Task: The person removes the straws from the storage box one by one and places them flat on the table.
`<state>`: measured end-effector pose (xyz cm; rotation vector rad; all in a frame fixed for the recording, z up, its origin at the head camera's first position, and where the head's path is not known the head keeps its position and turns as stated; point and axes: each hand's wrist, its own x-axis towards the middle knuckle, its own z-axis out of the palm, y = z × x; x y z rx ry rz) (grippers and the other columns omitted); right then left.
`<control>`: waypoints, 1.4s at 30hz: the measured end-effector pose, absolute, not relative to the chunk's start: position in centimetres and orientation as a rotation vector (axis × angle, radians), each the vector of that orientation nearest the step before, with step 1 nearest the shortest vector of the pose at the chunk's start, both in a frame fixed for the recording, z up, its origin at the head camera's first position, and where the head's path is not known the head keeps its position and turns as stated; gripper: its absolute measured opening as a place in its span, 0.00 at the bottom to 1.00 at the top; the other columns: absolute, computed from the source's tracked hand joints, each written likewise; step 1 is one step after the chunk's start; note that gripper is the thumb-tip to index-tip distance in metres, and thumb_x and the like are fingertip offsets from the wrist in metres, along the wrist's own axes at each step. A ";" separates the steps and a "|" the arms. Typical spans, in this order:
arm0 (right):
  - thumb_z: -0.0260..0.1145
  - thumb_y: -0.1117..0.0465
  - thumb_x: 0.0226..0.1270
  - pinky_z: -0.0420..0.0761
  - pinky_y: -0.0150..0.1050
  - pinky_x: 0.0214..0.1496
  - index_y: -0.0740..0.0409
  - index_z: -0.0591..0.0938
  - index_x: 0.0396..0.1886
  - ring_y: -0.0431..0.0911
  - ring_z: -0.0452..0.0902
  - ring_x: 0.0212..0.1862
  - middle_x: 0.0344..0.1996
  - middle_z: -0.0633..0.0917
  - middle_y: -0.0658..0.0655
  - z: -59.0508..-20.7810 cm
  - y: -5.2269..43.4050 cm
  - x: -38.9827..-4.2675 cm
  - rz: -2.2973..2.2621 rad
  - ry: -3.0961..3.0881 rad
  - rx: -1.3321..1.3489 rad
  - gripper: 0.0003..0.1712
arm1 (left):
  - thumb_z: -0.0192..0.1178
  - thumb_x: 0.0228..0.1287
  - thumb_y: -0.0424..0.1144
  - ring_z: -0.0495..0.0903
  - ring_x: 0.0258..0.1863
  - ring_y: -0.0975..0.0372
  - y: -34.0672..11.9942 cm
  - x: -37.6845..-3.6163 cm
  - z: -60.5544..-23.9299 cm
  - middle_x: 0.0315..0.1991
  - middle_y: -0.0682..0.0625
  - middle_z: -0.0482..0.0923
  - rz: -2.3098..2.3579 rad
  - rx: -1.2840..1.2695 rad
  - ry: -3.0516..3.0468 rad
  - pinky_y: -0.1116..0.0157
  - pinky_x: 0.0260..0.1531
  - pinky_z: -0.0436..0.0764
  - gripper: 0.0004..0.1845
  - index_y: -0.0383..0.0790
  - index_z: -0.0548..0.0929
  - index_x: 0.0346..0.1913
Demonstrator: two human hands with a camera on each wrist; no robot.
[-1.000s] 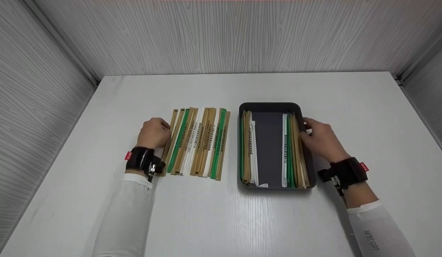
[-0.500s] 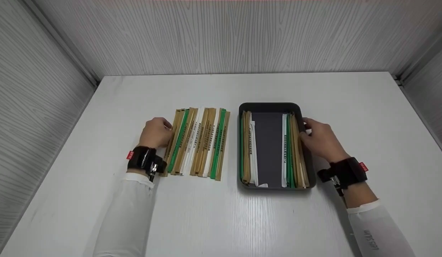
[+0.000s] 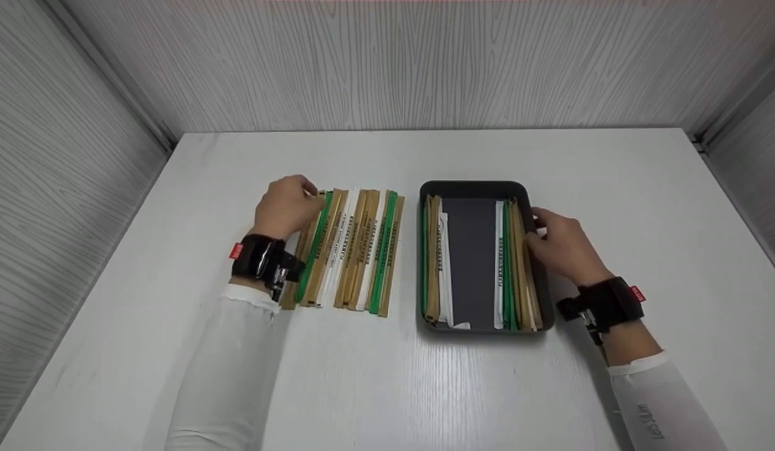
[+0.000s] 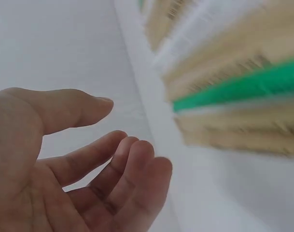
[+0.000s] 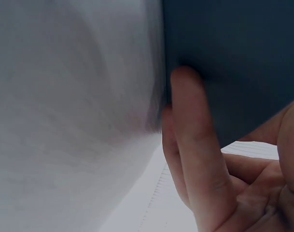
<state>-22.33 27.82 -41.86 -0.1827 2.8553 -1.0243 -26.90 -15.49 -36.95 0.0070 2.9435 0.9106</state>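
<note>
A row of paper-wrapped straws [image 3: 364, 250] in brown, green and white lies side by side on the table. Over the far end of the row's left side is my left hand [image 3: 286, 205]. In the left wrist view its thumb and loosely bent fingers [image 4: 154, 188] stand apart with nothing between them, beside the straws [image 4: 238, 92]. To the right stands a dark open box [image 3: 472, 186]. My right hand [image 3: 566, 247] pinches its right wall, thumb at the rim and fingers [image 5: 192, 111] along the outer face.
Inside the box, wrapped straws [image 3: 518, 269] line the right wall and more straws [image 3: 432, 263] line the left, with bare dark floor between. A white table [image 3: 387, 388] carries everything. Grey wood-grain panels [image 3: 387, 69] rise behind it and at both sides.
The leftmost brown straw slid right against its neighbours. My left hand then moved away from me and slightly right, to the straws' far ends. The right hand and box stayed still.
</note>
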 end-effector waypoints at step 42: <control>0.54 0.66 0.78 0.86 0.56 0.49 0.71 0.65 0.76 0.65 0.82 0.55 0.63 0.77 0.76 -41.8 27.8 -22.5 -1.015 2.861 -0.165 0.30 | 0.56 0.75 0.33 0.84 0.34 0.64 9.3 -24.3 -38.7 0.39 0.53 0.88 0.037 0.577 2.853 0.64 0.36 0.86 0.10 0.46 0.83 0.33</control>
